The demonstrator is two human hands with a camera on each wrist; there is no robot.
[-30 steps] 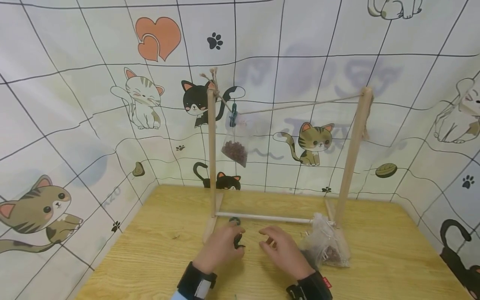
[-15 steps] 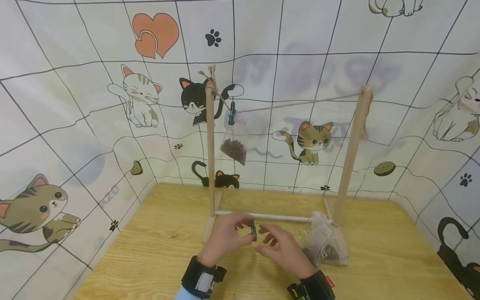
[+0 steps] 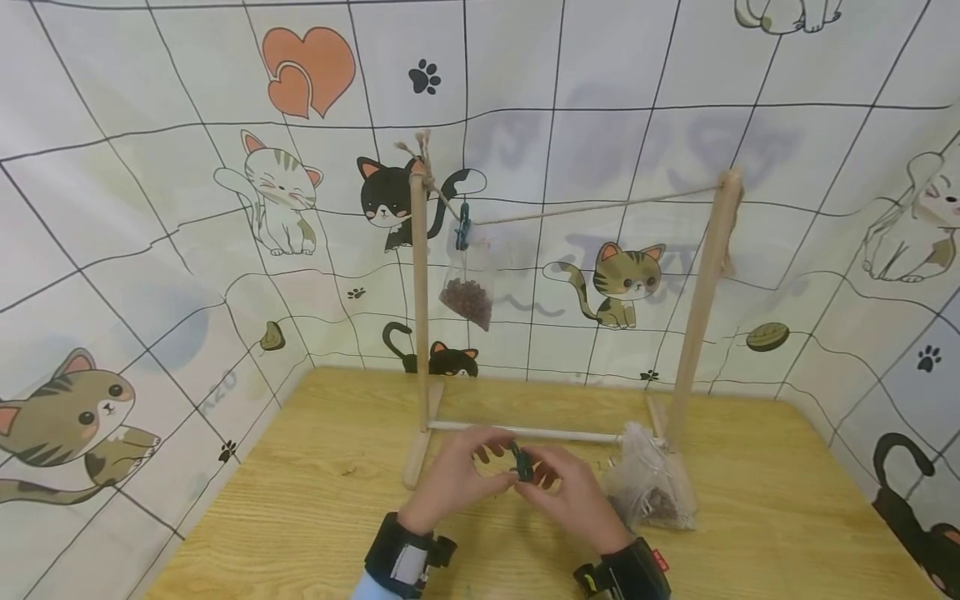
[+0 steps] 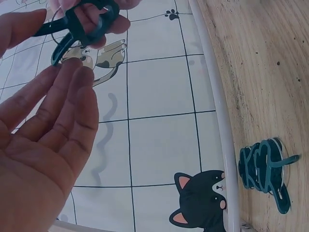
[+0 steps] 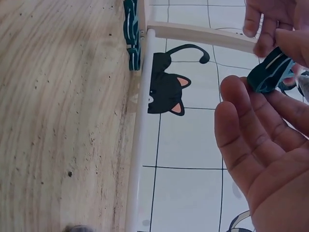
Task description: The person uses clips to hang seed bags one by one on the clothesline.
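A dark green plastic clothespin [image 3: 522, 464] is held between both hands, above the wooden table and in front of the frame's white bar. My left hand [image 3: 459, 475] pinches its two handle ends between thumb and fingertips. That grip shows on the clothespin [image 4: 89, 26] in the left wrist view. My right hand [image 3: 570, 492] holds the clothespin's other end between thumb and fingers; the clothespin [image 5: 271, 72] lies against those fingers in the right wrist view. More green clothespins [image 4: 264, 166] lie bunched on the table beside the bar.
A wooden frame with two posts [image 3: 420, 300] carries a slack string [image 3: 600, 208]. From it a clothespin [image 3: 463, 227] hangs a clear bag of reddish-brown pieces [image 3: 467, 300]. Another clear bag [image 3: 651, 483] sits on the table [image 3: 765, 517] right of my right hand.
My left hand has lifted a clothespin from the table and moved right and slightly up. My right hand, earlier apart from it, now holds its other end.
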